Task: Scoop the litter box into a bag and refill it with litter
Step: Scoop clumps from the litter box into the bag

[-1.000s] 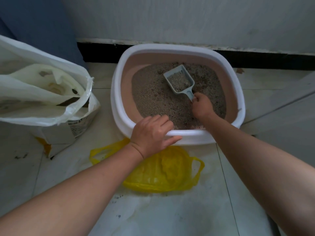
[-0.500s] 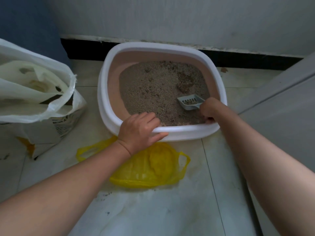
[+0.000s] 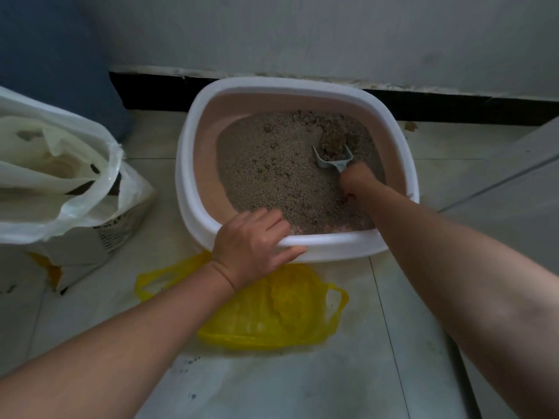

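A white-rimmed, pink-walled litter box [image 3: 193, 164] stands on the tiled floor against the wall, filled with grey-brown litter [image 3: 272, 170]. My right hand [image 3: 358, 184] grips the handle of a pale blue scoop [image 3: 332, 160], whose mouth is pushed under a dark clump [image 3: 332, 143] at the back right of the litter. My left hand [image 3: 254, 246] holds the box's near rim, fingers curled over the edge and thumb along the outside. A crumpled yellow plastic bag [image 3: 272, 313] lies flat on the floor in front of the box, partly under my left wrist.
A large open white sack [image 3: 60, 176] inside a printed carton stands at the left. A dark baseboard [image 3: 145, 89] runs along the wall behind the box. A blue surface [image 3: 54, 55] rises at the far left. A grey panel [image 3: 514, 182] edges in at the right.
The scoop has gone from the near right corner of the box toward the back right and now has the dark clump at its mouth. My left hand stays on the rim.
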### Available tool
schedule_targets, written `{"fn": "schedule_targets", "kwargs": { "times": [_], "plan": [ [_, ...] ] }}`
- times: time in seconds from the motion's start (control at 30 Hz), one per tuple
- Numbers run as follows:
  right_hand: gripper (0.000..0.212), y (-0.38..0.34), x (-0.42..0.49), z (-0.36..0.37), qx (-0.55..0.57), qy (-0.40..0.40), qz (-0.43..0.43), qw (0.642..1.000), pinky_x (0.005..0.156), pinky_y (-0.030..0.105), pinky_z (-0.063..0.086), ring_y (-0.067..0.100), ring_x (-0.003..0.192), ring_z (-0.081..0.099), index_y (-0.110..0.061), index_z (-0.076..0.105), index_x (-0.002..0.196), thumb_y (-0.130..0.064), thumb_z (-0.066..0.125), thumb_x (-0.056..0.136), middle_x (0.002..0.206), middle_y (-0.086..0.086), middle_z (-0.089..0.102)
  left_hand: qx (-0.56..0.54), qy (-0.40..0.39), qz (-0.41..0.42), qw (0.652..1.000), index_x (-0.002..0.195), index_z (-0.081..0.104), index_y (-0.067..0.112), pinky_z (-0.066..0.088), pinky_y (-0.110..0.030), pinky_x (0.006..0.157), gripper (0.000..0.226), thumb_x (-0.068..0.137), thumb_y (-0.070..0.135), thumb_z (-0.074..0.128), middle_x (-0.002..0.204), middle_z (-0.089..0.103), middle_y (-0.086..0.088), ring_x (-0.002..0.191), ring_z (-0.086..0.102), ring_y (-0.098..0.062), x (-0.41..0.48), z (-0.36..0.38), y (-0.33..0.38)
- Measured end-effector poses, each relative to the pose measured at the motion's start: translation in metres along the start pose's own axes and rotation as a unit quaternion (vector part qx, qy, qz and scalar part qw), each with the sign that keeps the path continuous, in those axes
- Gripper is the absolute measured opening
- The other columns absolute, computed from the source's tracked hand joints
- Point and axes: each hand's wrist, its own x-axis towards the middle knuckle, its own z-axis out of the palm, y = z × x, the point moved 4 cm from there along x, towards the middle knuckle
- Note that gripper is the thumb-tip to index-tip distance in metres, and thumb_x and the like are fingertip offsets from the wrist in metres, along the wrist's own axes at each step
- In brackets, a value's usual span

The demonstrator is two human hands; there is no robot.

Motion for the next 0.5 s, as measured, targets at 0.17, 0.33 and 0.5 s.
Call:
{"fn": "schedule_targets", "kwargs": {
  "times": [0.17,0.33,0.5],
  "plan": [
    [0.032,0.017,-0.011,-0.002,0.068,0.058,-0.005,0.996,0.095,0.043,0.048,0.039,0.113,0.059,-0.001,0.061,0.124,-0.011,0.043,0.1,0.121,0.022,0.063,0.006,0.001,0.004,1.0,0.074,0.058,0.018,0.043,-0.038,0.057,0.041,0.092,0.055,0.063,0.075,0.054,-0.002,0.066,0.054,-0.024,-0.001,0.001,0.0],
    [0.023,0.015,-0.021,-0.008,0.147,0.099,-0.072,0.982,0.07,0.034,0.041,0.026,0.081,0.057,-0.014,0.061,0.103,-0.016,0.037,0.101,0.087,0.008,0.06,0.013,0.011,0.006,1.0,0.073,0.056,0.019,0.042,-0.038,0.057,0.041,0.091,0.055,0.064,0.073,0.053,-0.001,0.066,0.054,-0.024,0.0,0.0,0.0],
    [0.024,0.009,-0.042,-0.012,0.175,0.088,-0.125,0.973,0.061,0.034,0.037,0.02,0.065,0.048,-0.014,0.055,0.087,-0.018,0.037,0.103,0.071,0.003,0.052,0.01,0.002,0.008,1.0,0.073,0.056,0.019,0.041,-0.037,0.056,0.042,0.092,0.056,0.062,0.073,0.053,-0.001,0.065,0.054,-0.024,0.0,0.0,0.0]
  ]
}}
